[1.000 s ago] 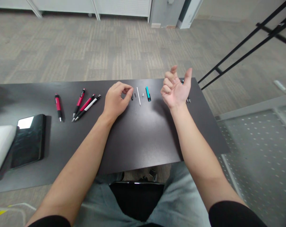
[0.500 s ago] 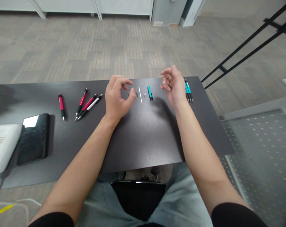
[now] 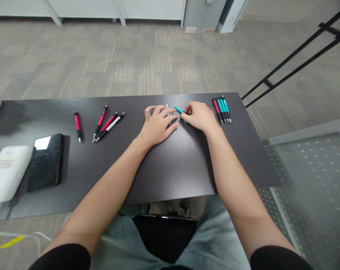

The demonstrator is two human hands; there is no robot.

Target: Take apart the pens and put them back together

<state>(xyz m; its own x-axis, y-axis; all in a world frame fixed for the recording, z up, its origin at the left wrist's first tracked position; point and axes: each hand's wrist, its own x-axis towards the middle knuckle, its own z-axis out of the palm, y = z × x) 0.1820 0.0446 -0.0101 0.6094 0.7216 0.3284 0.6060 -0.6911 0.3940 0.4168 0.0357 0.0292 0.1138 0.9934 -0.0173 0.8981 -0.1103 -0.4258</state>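
My left hand [image 3: 158,125] lies flat on the black table [image 3: 164,165] with its fingers stretched out over small pen parts. A thin white refill [image 3: 167,108] pokes out between its fingers. My right hand [image 3: 197,114] is down on the table just to the right, its fingers pinched on a teal pen barrel [image 3: 178,109]. The two hands almost touch.
A row of several teal and red pens [image 3: 222,109] lies at the table's far right. Three red and white pens [image 3: 108,123] and a single red pen [image 3: 78,125] lie to the left. A black phone [image 3: 46,162] and a white box [image 3: 6,172] sit at the left edge.
Both hands came down from mid-air onto the table. The left hand flattened over the small parts, and the right hand closed on the teal barrel.
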